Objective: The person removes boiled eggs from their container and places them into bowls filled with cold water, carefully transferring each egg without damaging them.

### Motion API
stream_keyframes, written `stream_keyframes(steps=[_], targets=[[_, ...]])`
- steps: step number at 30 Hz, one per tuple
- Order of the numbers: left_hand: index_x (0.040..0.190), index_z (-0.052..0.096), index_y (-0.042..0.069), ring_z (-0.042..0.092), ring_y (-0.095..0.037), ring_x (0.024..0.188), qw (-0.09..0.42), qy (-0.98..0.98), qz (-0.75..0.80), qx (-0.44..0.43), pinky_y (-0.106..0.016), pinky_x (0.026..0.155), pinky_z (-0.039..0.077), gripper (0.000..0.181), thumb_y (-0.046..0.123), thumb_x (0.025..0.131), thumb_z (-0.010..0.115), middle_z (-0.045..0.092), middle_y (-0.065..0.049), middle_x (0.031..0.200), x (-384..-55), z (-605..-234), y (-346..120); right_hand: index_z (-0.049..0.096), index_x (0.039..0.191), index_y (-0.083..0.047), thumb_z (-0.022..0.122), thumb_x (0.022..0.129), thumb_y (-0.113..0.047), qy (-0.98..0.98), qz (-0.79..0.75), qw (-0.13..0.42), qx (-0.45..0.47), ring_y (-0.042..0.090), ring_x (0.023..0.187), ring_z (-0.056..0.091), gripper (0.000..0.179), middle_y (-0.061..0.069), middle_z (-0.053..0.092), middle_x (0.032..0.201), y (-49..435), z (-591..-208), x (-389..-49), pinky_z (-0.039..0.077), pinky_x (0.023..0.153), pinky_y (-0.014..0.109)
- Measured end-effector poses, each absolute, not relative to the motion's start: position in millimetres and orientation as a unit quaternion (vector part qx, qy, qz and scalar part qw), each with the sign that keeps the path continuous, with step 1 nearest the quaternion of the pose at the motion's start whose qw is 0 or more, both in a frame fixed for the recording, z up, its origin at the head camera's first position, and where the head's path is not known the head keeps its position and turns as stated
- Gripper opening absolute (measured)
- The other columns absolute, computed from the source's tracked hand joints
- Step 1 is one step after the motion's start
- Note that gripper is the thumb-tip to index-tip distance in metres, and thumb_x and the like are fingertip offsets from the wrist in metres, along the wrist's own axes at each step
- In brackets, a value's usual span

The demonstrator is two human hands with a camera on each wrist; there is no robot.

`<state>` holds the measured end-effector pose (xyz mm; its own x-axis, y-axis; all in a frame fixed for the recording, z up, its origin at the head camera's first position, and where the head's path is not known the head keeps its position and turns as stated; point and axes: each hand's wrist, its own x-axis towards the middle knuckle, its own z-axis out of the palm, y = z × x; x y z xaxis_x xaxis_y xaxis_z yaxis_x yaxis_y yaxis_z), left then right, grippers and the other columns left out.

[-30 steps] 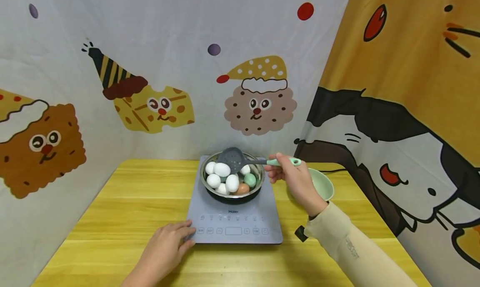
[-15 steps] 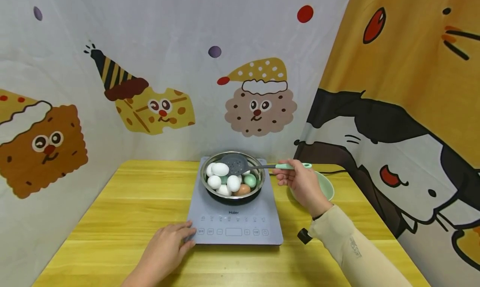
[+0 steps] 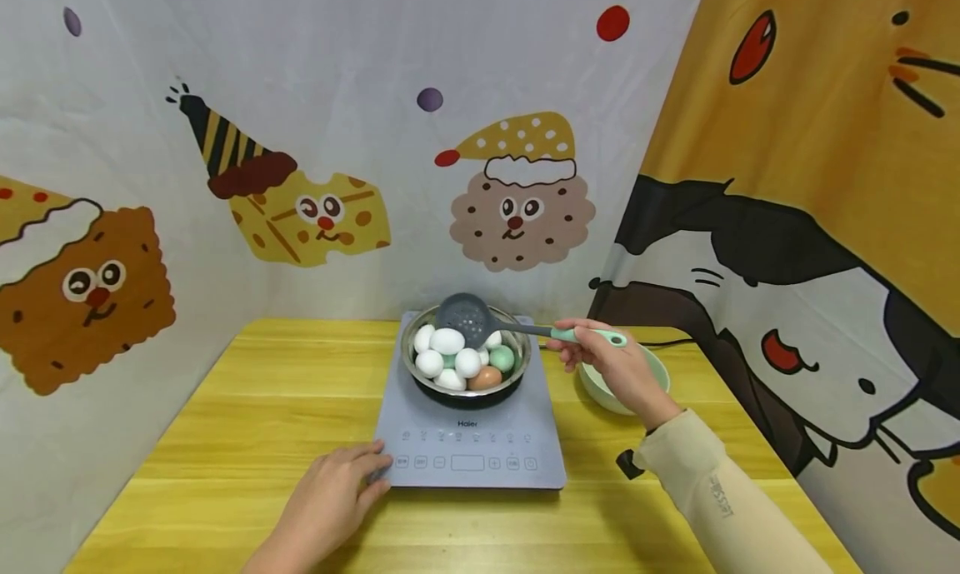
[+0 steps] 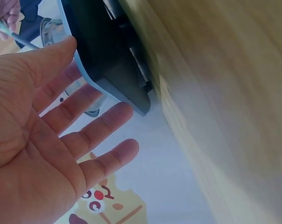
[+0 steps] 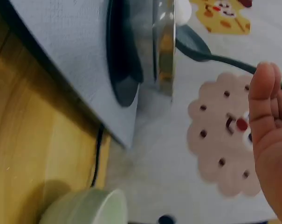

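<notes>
My right hand (image 3: pixel 600 357) grips the mint-green handle of a dark grey skimmer (image 3: pixel 462 318) with a perforated bowl. The bowl is over the back of a steel pan (image 3: pixel 516 382), among the eggs, with its face toward the head camera. Several white eggs (image 3: pixel 448 341), a brown egg (image 3: pixel 485 378) and green ones (image 3: pixel 501 358) fill the pan. It stands on a flat induction cooktop (image 3: pixel 467 441). My left hand (image 3: pixel 337 495) is at the cooktop's front left corner, fingertips at its edge; in the left wrist view the fingers (image 4: pixel 108 158) are extended and spread.
A pale green bowl (image 3: pixel 656 378) stands right of the cooktop, partly behind my right forearm. A black cable (image 3: pixel 667 341) runs along the back of the wooden table (image 3: pixel 247 407). A printed cloth (image 3: pixel 337 74) hangs close behind.
The skimmer dipped lower among the eggs, then came up and left again. My right hand has shifted slightly right and down. A few eggs have shifted. My left hand has stayed put.
</notes>
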<state>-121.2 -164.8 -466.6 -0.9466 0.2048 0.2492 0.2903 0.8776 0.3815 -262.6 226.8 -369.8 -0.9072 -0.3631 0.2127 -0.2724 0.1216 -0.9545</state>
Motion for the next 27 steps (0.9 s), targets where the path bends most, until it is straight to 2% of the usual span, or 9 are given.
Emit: stream_keyframes(steps=[3,8,11,17,22,27], targets=[[0.113,0.083,0.012,0.075,-0.034,0.120,0.102,-0.964,-0.210,-0.129,-0.057,0.104,0.060,0.026,0.021,0.089,0.088,0.078,-0.010,0.131,-121,-466,-165,0.067,0.133,0.006,0.048,0.116,-0.033,0.764,-0.611,-0.003,-0.208,0.014,0.083,0.071,0.047,-0.002,0.083,0.104,211,-359,-251,0.065,0.074,0.033],[0.114,0.082,0.014,0.074,-0.034,0.120,0.101,-0.964,-0.211,-0.129,-0.059,0.103,0.060,0.027,0.022,0.089,0.088,0.077,-0.008,0.132,-121,-466,-167,0.072,0.124,0.005,0.047,0.115,-0.030,0.782,-0.596,-0.054,-0.173,0.019,0.073,0.068,0.044,0.007,0.082,0.094,190,-341,-239,0.064,0.065,0.033],[0.115,0.082,0.015,0.074,-0.034,0.121,0.098,-0.964,-0.212,-0.127,-0.059,0.104,0.059,0.027,0.022,0.089,0.087,0.077,-0.007,0.133,-121,-466,-168,0.073,0.122,0.003,0.044,0.115,-0.031,0.784,-0.605,-0.044,-0.135,0.018,0.072,0.066,0.045,0.012,0.081,0.094,189,-336,-243,0.062,0.063,0.030],[0.114,0.082,0.014,0.073,-0.034,0.122,0.097,-0.965,-0.212,-0.124,-0.060,0.104,0.059,0.026,0.022,0.090,0.087,0.077,-0.008,0.133,-121,-466,-167,0.069,0.126,0.001,0.040,0.115,-0.032,0.755,-0.651,0.020,-0.069,0.014,0.075,0.064,0.045,0.006,0.082,0.097,197,-344,-254,0.059,0.066,0.025],[0.115,0.082,0.014,0.073,-0.034,0.122,0.097,-0.964,-0.212,-0.125,-0.059,0.104,0.059,0.026,0.022,0.090,0.087,0.077,-0.008,0.133,-122,-466,-167,0.066,0.133,0.000,0.040,0.117,-0.037,0.766,-0.634,0.022,-0.106,0.014,0.080,0.065,0.048,0.002,0.082,0.102,206,-355,-258,0.061,0.071,0.028],[0.114,0.082,0.014,0.073,-0.034,0.121,0.102,-0.963,-0.215,-0.124,-0.060,0.103,0.059,0.026,0.021,0.090,0.087,0.077,-0.008,0.133,-121,-467,-167,0.062,0.136,0.006,0.043,0.117,-0.039,0.753,-0.639,0.033,-0.151,0.013,0.082,0.065,0.053,0.000,0.082,0.103,216,-363,-263,0.060,0.073,0.029]])
